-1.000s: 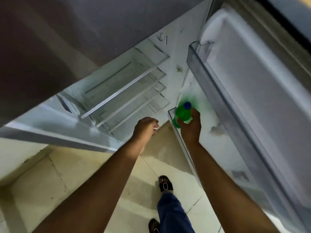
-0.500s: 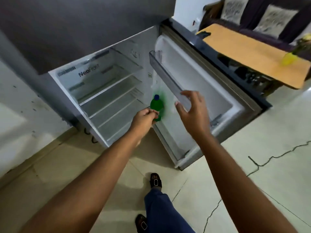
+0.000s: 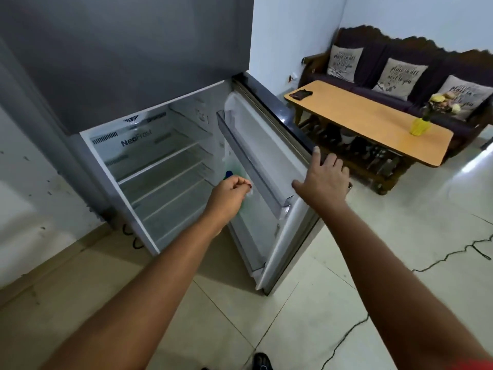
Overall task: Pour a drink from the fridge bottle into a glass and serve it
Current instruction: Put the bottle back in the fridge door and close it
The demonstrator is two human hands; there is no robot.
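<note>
My left hand [image 3: 230, 194] is closed around a green bottle with a blue cap [image 3: 228, 174]; only the cap and a sliver of green show above and below my fist. It hangs in front of the open fridge [image 3: 149, 161], whose shelves are bare. My right hand [image 3: 324, 180] rests on the outer edge of the open fridge door [image 3: 269, 166], fingers spread over the rim. No glass is in view.
A wooden coffee table [image 3: 360, 116] stands to the right with a yellow vase of flowers [image 3: 421, 125] and a dark object [image 3: 301, 94] on it. Behind it is a dark sofa with cushions [image 3: 400, 76]. A black cable [image 3: 453, 255] runs across the tiled floor.
The bottle passed from my right hand to my left and came out of the door shelf. My right hand moved right onto the door's edge. My view rose and pulled back.
</note>
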